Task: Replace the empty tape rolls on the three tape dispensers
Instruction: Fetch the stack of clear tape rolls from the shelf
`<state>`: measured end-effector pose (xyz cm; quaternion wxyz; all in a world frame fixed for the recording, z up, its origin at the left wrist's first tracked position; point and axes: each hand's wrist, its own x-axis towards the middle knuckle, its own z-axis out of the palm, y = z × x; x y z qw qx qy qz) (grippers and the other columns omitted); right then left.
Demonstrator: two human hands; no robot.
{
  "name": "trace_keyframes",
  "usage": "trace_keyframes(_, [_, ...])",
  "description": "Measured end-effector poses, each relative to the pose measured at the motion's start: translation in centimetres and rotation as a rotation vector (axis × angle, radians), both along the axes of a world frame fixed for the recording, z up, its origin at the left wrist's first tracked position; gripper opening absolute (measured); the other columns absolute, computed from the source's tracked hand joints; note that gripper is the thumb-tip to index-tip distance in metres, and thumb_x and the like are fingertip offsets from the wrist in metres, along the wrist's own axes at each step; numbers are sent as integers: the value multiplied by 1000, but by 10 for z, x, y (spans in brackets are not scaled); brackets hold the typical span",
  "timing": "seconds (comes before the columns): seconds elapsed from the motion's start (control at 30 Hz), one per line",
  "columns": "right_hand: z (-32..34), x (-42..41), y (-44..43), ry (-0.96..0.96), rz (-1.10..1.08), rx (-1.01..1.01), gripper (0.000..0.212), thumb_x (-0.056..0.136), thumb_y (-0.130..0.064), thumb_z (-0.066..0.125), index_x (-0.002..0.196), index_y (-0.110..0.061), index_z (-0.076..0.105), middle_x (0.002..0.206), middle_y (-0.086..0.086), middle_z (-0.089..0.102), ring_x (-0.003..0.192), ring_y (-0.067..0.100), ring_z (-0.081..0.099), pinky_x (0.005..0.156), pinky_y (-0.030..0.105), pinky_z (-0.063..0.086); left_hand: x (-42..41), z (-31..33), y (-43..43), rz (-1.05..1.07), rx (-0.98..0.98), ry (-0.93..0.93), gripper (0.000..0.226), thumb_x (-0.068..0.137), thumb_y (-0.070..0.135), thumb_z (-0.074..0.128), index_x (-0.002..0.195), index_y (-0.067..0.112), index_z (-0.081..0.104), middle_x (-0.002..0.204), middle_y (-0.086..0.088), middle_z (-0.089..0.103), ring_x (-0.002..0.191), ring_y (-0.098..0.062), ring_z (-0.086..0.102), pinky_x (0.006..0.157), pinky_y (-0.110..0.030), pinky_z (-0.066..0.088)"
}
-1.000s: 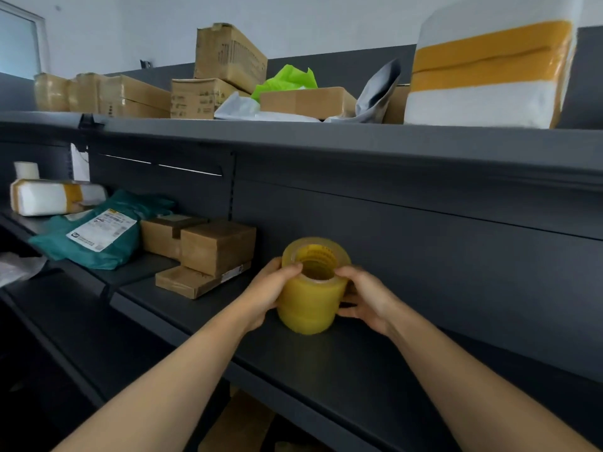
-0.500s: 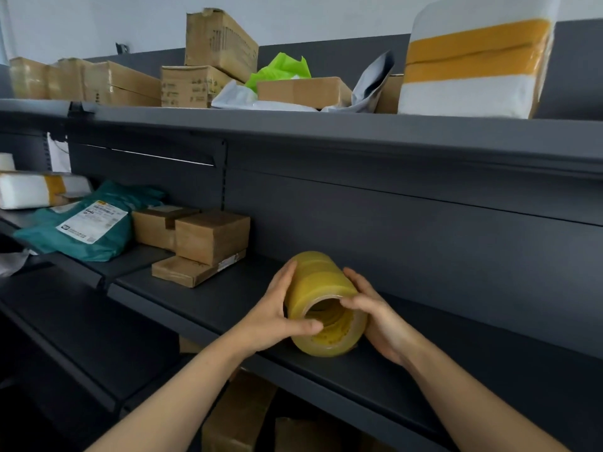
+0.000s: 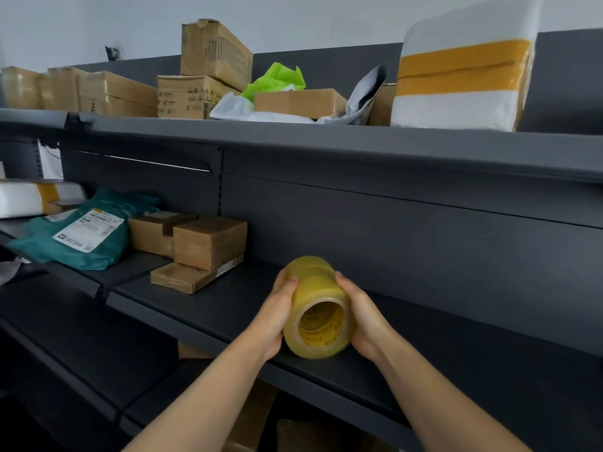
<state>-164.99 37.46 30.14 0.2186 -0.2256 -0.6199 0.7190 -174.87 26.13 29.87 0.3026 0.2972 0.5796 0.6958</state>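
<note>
1. Stack of yellowish clear tape rolls (image 3: 318, 308), shrink-wrapped, lies on its side above the front part of the dark shelf (image 3: 208, 308), open core toward the camera.
2. Left hand (image 3: 277, 313) cups the stack's left side, fingers wrapped around it.
3. Right hand (image 3: 362, 316) cups its right side, fingers curled behind.
4. Left of the stack, further back: stacked cardboard boxes (image 3: 208, 243); beyond them a teal mailer bag (image 3: 98, 230) with a white label.

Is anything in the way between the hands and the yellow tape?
No. The left hand and right hand already grip the stack of tape rolls from both sides, over the dark shelf.
</note>
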Motion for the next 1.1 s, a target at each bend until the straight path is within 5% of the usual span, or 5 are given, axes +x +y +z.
trace_keyframes(0.07, [-1,2,-5,5,-45,25,62,91,-53,53,143,-22,42,133,14,57,118,30,58,103,52,46,4,-1,-3,23,45,-30,46,100,40,35,145,39,26,122,-2,57,105,-18,60,77,-31,51])
trace_keyframes(0.3, [-5,29,-40,166,-254,153,50,96,-50,46,143,-36,38,141,1,45,123,21,51,104,47,45,26,-1,-22,46,191,42,49,98,42,42,144,44,28,154,6,31,134,-18,39,111,-46,35])
trace_keyframes(0.6, [-22,109,-94,238,-443,314,53,81,-59,48,133,-53,43,137,-20,47,122,9,52,103,47,46,102,-11,-63,-4,331,61,48,83,43,51,129,55,45,149,16,36,133,-14,40,111,-49,34])
trace_keyframes(0.93, [-51,234,-125,214,-655,317,49,83,-53,49,132,-50,46,137,-17,49,122,9,53,103,48,46,214,-40,-67,-176,344,47,46,81,46,58,125,57,50,149,16,37,133,-14,41,109,-49,36])
trace_keyframes(1.1, [-62,324,-142,143,-791,354,49,75,-66,47,124,-63,44,137,-21,45,121,4,51,102,46,47,296,-53,-64,-336,315,7,47,81,43,54,125,59,48,149,17,37,131,-14,44,105,-47,43])
